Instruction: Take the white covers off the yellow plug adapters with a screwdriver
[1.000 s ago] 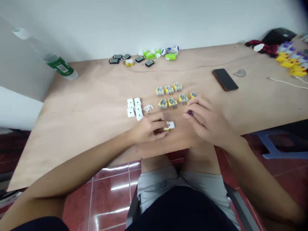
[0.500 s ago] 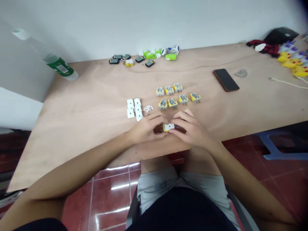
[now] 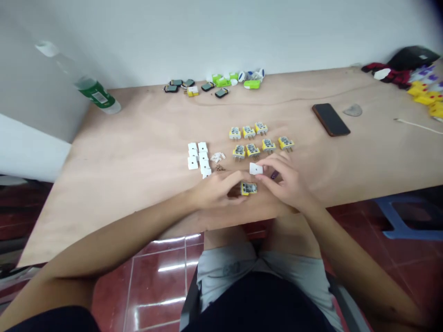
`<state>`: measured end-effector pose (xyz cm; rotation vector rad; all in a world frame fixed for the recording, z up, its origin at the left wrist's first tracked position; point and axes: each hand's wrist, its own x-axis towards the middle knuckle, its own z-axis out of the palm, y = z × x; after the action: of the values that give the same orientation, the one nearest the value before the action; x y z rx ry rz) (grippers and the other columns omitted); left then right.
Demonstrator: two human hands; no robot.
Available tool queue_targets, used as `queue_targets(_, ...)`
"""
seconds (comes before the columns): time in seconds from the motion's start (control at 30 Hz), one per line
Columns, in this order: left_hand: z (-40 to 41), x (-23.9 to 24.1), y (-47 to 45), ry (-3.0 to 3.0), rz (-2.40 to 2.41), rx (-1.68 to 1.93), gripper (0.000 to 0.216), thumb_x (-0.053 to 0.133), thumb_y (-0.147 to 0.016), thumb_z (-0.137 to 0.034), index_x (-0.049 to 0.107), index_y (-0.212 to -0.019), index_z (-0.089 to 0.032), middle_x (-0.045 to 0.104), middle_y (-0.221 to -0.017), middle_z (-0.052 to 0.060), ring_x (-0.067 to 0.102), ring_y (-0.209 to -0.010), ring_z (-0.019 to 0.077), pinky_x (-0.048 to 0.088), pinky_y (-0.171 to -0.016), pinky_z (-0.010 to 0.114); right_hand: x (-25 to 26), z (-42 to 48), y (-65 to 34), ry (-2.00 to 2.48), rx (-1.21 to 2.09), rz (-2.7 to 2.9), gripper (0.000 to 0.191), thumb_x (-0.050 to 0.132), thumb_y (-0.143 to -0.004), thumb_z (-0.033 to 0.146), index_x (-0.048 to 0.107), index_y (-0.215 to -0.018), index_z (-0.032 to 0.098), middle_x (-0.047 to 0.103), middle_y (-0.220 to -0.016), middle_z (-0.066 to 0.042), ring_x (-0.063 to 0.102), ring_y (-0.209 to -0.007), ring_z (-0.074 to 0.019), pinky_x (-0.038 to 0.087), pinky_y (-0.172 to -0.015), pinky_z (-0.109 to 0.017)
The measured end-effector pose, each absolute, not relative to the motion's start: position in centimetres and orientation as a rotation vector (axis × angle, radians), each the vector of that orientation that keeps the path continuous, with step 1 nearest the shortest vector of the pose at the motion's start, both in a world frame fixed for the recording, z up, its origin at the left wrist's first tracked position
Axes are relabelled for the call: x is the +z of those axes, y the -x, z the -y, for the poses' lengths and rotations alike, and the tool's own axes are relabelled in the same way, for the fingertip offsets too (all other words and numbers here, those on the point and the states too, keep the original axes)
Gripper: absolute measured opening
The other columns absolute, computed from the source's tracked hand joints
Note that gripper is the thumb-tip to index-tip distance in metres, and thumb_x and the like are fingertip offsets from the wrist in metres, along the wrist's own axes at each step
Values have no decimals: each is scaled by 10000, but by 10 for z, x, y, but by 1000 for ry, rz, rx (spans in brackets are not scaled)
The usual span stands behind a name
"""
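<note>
My left hand (image 3: 216,189) grips a small yellow plug base (image 3: 248,188) with its grey insides showing, just above the near edge of the wooden table (image 3: 138,152). My right hand (image 3: 289,182) pinches a white plug cover (image 3: 256,168), lifted a little above and right of the base. A dark purple object (image 3: 274,174) shows under the right fingers. Just beyond the hands lie several open yellow plug bases (image 3: 259,139) in two rows. To the left sit several white covers (image 3: 198,157) and a small pile of white bits and screws (image 3: 218,159).
A black phone (image 3: 330,119) and a grey pick-shaped piece (image 3: 353,110) lie at the right. Green, dark and white parts (image 3: 216,83) line the far edge by the wall. A bottle (image 3: 93,92) lies at the far left. Yellow and purple parts (image 3: 427,90) fill the far right corner.
My right hand came back from the row of yellow bases to the plug in my left hand, then lifted the white cover off it, exposing the insides.
</note>
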<state>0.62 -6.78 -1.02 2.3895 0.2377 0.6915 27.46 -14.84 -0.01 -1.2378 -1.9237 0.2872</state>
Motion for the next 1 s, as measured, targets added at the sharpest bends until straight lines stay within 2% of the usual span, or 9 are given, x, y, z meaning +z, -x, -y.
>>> queue_targets(0.13,75,-12,-11,-2628,-35,713,104,710,-1133,-267,718,-1217,-206,836,-1163,100,816,-1068,241,666,-969,357,12,122,-268,1189,291,2000,146,742,-1138,342,745,-1265,269,733,-982,-48,635,-969,-283,520,-968,-486)
queue_targets(0.2,78,-12,-13,-2705,29,694,123,688,-1152,-282,734,-1229,-198,831,-1145,106,805,-1078,245,661,-1009,377,22,102,-254,1122,318,2126,155,724,-1152,340,758,-1266,240,745,-1004,-61,625,-987,-281,509,-970,-465)
queue_targets(0.3,81,-13,-15,-2787,62,673,138,661,-1166,-297,752,-1183,-194,821,-1084,89,779,-979,220,653,-942,366,36,66,-222,960,414,2354,151,737,-1144,317,787,-1231,205,771,-1049,-80,615,-1068,-295,494,-987,-435)
queue_targets(0.4,83,-14,-18,-2826,87,710,167,650,-1165,-302,760,-1140,-179,810,-1046,74,763,-920,206,635,-860,353,46,32,-188,834,372,2634,93,761,-1122,260,816,-1135,186,773,-1055,-83,563,-1069,-288,463,-962,-409)
queue_targets(0.5,83,-15,-23,-2865,101,726,216,623,-1178,-331,771,-1132,-180,812,-1063,82,767,-959,220,637,-889,370,51,10,-163,710,261,2852,123,718,-1146,237,819,-1095,187,761,-1089,-75,518,-1063,-271,428,-999,-411)
queue_targets(0.6,82,-17,-27,-2910,118,685,255,598,-1195,-358,790,-1146,-198,817,-1074,87,757,-956,216,630,-890,373,51,3,-148,661,203,2963,114,708,-1140,223,819,-1129,200,753,-1134,-83,523,-1135,-294,430,-1033,-431)
queue_targets(0.8,81,-19,-27,-2988,150,729,293,586,-1201,-360,814,-1111,-199,819,-1115,86,758,-980,219,638,-930,390,50,9,-140,630,85,3006,209,689,-1095,112,824,-1221,208,738,-1232,-119,560,-1212,-326,480,-1091,-468)
queue_targets(0.93,82,-20,-24,-2987,143,741,276,583,-1205,-346,818,-1161,-206,817,-1145,78,764,-966,207,643,-901,376,55,15,-159,685,147,2852,265,673,-1132,183,815,-1348,237,743,-1297,-111,558,-1210,-323,491,-1116,-487)
queue_targets(1.0,82,-20,-23,-2970,131,739,271,593,-1208,-351,820,-1173,-207,814,-1175,84,765,-950,197,644,-876,358,59,21,-178,742,168,2761,233,634,-1166,237,827,-1293,213,752,-1228,-106,563,-1159,-313,499,-1101,-485)
